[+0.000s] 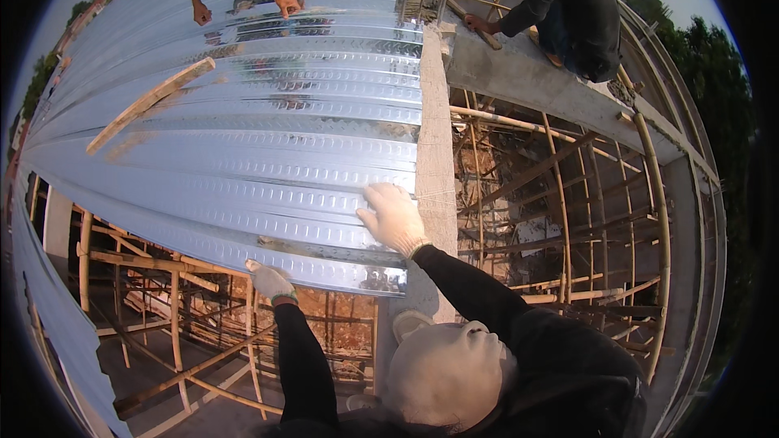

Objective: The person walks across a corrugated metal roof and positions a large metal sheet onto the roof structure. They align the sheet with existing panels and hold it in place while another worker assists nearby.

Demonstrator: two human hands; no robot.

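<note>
Ribbed, shiny metal decking sheets (268, 146) spread from the middle to the far left. My left hand (272, 282), in a pale knitted glove, grips the near edge of the closest sheet, its fingers partly hidden. Near that sheet's right end, my right hand (393, 219) lies on top with fingers stretched out, in a cream glove. The sheet's end rests along a concrete beam (436, 142). A curved wooden strip (150, 105) lies loose on the decking to the left.
Two people work at the far side: bare hands (286, 2) over the decking, and a dark-clothed person (568, 12) crouching on a concrete beam (519, 65) at right. Bamboo scaffolding (560, 195) stands in deep openings below. Another metal sheet (61, 308) lies at left.
</note>
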